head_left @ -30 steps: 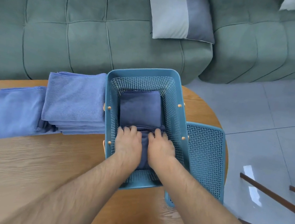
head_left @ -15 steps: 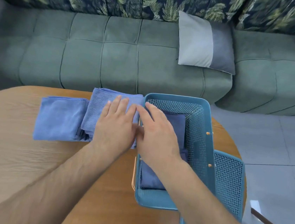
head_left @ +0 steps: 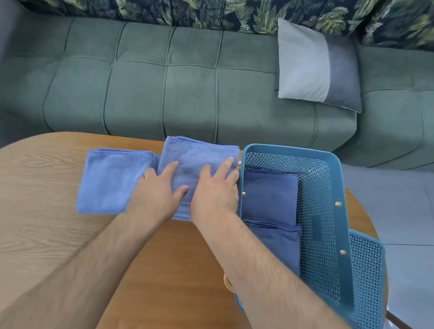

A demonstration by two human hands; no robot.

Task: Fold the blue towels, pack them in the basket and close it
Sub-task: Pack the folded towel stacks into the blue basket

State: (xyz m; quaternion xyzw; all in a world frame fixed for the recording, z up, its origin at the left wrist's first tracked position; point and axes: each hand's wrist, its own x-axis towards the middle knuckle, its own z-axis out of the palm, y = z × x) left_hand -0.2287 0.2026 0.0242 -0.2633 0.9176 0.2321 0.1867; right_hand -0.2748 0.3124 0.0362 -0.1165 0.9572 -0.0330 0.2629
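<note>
A stack of folded light-blue towels [head_left: 197,156] lies on the wooden table [head_left: 28,224], just left of the teal mesh basket [head_left: 322,230]. Both hands lie on top of this stack. My left hand [head_left: 158,193] rests on its left part, thumb spread to the right. My right hand [head_left: 215,191] rests on its right part, fingers straight and reaching toward the basket wall. Another folded light-blue towel [head_left: 108,181] lies further left. Inside the basket two darker blue folded towels [head_left: 269,194] lie flat. The basket's teal lid [head_left: 362,275] lies at its right side.
A green sofa [head_left: 165,85] with a grey cushion [head_left: 316,64] stands right behind the table. Grey tiled floor [head_left: 426,215] lies to the right. The table's curved edge runs close under the basket and lid at the right.
Both hands left the basket, where they pressed a dark towel, and moved left onto the light-blue stack. The view has swung left and up.
</note>
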